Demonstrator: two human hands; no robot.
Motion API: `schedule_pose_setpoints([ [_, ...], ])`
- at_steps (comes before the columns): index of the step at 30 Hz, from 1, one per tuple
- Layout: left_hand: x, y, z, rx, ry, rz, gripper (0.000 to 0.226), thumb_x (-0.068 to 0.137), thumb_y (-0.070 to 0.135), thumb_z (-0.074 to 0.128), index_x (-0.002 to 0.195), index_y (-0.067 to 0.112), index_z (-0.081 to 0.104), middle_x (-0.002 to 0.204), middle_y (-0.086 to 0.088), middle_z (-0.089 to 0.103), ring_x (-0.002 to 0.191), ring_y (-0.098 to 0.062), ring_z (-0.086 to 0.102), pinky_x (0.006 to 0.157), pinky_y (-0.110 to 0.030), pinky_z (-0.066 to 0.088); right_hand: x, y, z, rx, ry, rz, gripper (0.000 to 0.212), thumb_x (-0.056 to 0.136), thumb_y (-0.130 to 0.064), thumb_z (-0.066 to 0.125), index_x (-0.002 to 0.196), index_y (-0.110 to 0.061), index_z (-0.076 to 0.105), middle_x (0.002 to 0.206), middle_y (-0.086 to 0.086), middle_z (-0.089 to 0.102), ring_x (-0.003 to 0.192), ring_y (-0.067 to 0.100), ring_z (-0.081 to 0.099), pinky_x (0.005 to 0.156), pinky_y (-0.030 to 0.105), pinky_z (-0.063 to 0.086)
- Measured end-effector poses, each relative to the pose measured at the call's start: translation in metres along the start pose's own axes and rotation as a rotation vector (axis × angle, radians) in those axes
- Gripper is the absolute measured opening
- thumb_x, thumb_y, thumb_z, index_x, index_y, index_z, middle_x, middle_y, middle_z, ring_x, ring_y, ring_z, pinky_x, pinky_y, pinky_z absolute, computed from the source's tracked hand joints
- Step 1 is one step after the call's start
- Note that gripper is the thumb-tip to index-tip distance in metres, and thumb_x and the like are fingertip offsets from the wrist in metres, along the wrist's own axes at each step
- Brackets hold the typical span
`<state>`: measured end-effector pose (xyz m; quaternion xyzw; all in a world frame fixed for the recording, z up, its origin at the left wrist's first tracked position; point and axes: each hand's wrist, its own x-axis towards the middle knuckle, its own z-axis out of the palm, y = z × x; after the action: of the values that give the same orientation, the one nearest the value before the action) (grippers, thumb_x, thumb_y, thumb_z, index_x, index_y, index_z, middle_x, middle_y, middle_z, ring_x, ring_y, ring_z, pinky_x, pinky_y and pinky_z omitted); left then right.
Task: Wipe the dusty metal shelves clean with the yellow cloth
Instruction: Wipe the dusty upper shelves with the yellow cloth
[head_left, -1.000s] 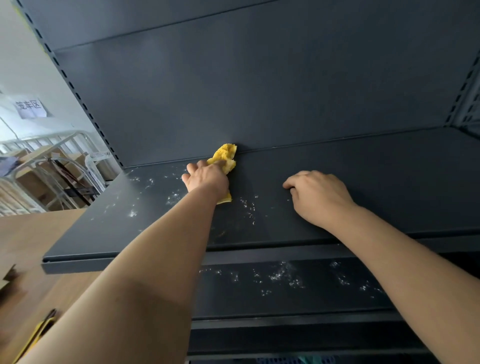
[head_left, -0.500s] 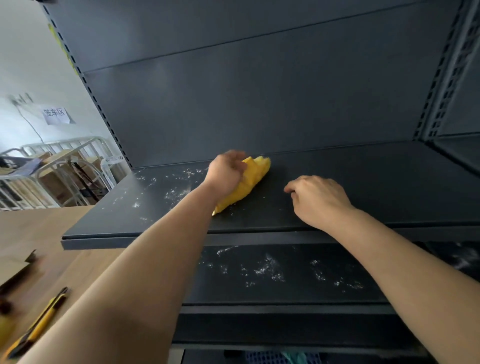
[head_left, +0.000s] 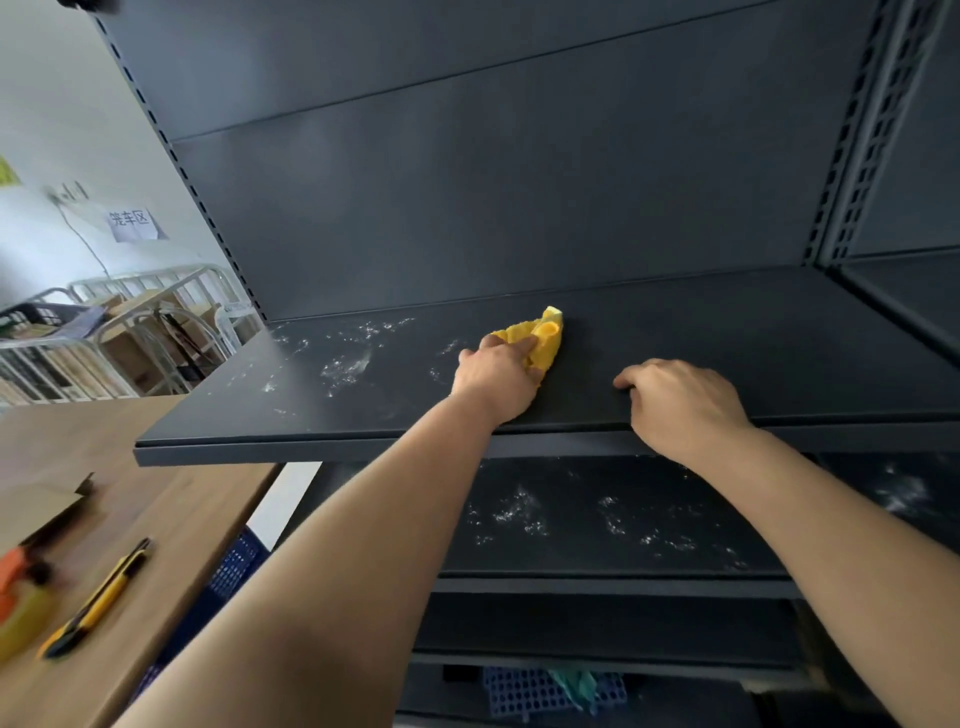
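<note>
A dark metal top shelf (head_left: 727, 332) runs across the view, with white dust patches on its left half. My left hand (head_left: 496, 376) grips a bunched yellow cloth (head_left: 545, 338) and presses it on the shelf near the middle. My right hand (head_left: 680, 400) rests on the shelf's front part, to the right of the cloth, with its fingers curled and nothing in it. Below, a second shelf (head_left: 597, 525) carries scattered white dust, partly hidden by my arms.
A wooden table (head_left: 171, 514) stands at the left with a yellow utility knife (head_left: 96, 603) and an orange-yellow item (head_left: 18, 597) on it. Metal cage carts (head_left: 104, 332) stand behind it. A perforated upright (head_left: 862, 130) closes the shelf's right side. A blue basket (head_left: 540, 686) sits lowest.
My left hand has swept the cloth to the right along the top shelf, away from the dusty left part, over the past second. My right hand has stayed on the shelf.
</note>
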<state>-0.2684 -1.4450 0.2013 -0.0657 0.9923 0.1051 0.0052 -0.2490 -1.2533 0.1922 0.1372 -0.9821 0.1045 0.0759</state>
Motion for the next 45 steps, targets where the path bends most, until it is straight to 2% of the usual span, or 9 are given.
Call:
schedule_pose_setpoints([
  [3, -0.007, 0.023, 0.011, 0.034, 0.014, 0.076, 0.053, 0.1, 0.038, 0.037, 0.149, 0.049, 0.018, 0.156, 0.002, 0.021, 0.126, -0.036, 0.031, 0.102, -0.043, 0.037, -0.006, 0.011, -0.003, -0.013, -0.013, 0.019, 0.046, 0.095, -0.007, 0.043, 0.133, -0.03, 0.053, 0.131, -0.002, 0.056, 0.114, 0.023, 0.056, 0.082, 0.034, 0.042],
  [6, -0.01, 0.043, 0.018, 0.104, 0.002, 0.163, 0.051, 0.101, 0.039, 0.034, 0.147, 0.051, 0.017, 0.155, 0.006, 0.023, 0.124, -0.036, 0.031, 0.102, -0.044, 0.037, -0.009, 0.017, -0.007, -0.023, -0.02, 0.021, 0.046, 0.096, -0.009, 0.042, 0.135, -0.03, 0.051, 0.132, -0.001, 0.055, 0.115, 0.023, 0.055, 0.082, 0.034, 0.042],
  [9, -0.015, 0.049, 0.02, 0.18, -0.004, 0.159, 0.05, 0.101, 0.04, 0.033, 0.149, 0.047, 0.018, 0.153, 0.004, 0.029, 0.127, -0.035, 0.029, 0.099, -0.043, 0.038, -0.01, 0.016, -0.006, -0.035, -0.02, -0.008, 0.044, 0.096, -0.01, 0.042, 0.135, -0.028, 0.051, 0.13, 0.001, 0.056, 0.114, 0.024, 0.055, 0.082, 0.035, 0.043],
  [13, -0.014, 0.033, 0.02, 0.249, 0.119, 0.112, 0.046, 0.099, 0.044, 0.031, 0.145, 0.039, 0.033, 0.145, 0.006, 0.043, 0.126, -0.029, 0.031, 0.096, -0.042, 0.028, -0.004, 0.006, -0.004, -0.026, -0.025, -0.043, 0.044, 0.096, -0.01, 0.042, 0.134, -0.029, 0.052, 0.131, 0.0, 0.056, 0.116, 0.024, 0.054, 0.086, 0.036, 0.043],
  [17, 0.0, 0.009, 0.019, 0.231, 0.118, 0.059, 0.049, 0.1, 0.043, 0.031, 0.148, 0.032, 0.033, 0.154, 0.004, 0.034, 0.147, -0.026, 0.012, 0.117, -0.05, 0.008, 0.002, -0.01, 0.004, -0.017, -0.012, -0.075, 0.043, 0.095, -0.009, 0.043, 0.132, -0.029, 0.054, 0.129, -0.001, 0.057, 0.114, 0.023, 0.055, 0.086, 0.035, 0.043],
  [20, 0.014, -0.011, 0.015, 0.185, 0.112, 0.033, 0.047, 0.101, 0.039, 0.033, 0.147, 0.028, 0.036, 0.155, 0.002, 0.033, 0.148, -0.023, 0.013, 0.119, -0.052, 0.002, 0.01, -0.022, 0.009, -0.005, -0.012, -0.085, 0.043, 0.095, -0.008, 0.043, 0.132, -0.028, 0.054, 0.13, -0.001, 0.057, 0.115, 0.023, 0.054, 0.087, 0.035, 0.043],
  [30, 0.066, -0.088, 0.0, 0.132, 0.121, -0.008, 0.045, 0.101, 0.035, 0.034, 0.144, 0.023, 0.04, 0.15, -0.004, 0.039, 0.141, -0.026, 0.03, 0.119, -0.047, 0.01, 0.054, -0.081, 0.029, 0.04, -0.003, -0.143, 0.043, 0.095, -0.008, 0.044, 0.133, -0.026, 0.054, 0.132, -0.003, 0.057, 0.117, 0.021, 0.055, 0.091, 0.036, 0.044],
  [37, 0.105, -0.137, -0.01, 0.123, 0.128, -0.005, 0.037, 0.099, 0.035, 0.039, 0.131, 0.022, 0.051, 0.138, -0.008, 0.051, 0.132, -0.029, 0.041, 0.115, -0.047, 0.021, 0.093, -0.135, 0.046, 0.038, -0.018, -0.169, 0.04, 0.096, -0.012, 0.045, 0.133, -0.026, 0.053, 0.134, -0.002, 0.056, 0.119, 0.02, 0.053, 0.095, 0.038, 0.043],
  [45, 0.142, -0.196, -0.023, 0.082, 0.137, -0.067, 0.039, 0.096, 0.03, 0.044, 0.135, 0.023, 0.049, 0.142, -0.006, 0.048, 0.135, -0.026, 0.038, 0.118, -0.047, 0.016, 0.124, -0.18, 0.059, 0.009, -0.058, -0.134, 0.04, 0.097, -0.014, 0.044, 0.135, -0.026, 0.051, 0.135, -0.003, 0.054, 0.121, 0.02, 0.051, 0.098, 0.038, 0.041],
])
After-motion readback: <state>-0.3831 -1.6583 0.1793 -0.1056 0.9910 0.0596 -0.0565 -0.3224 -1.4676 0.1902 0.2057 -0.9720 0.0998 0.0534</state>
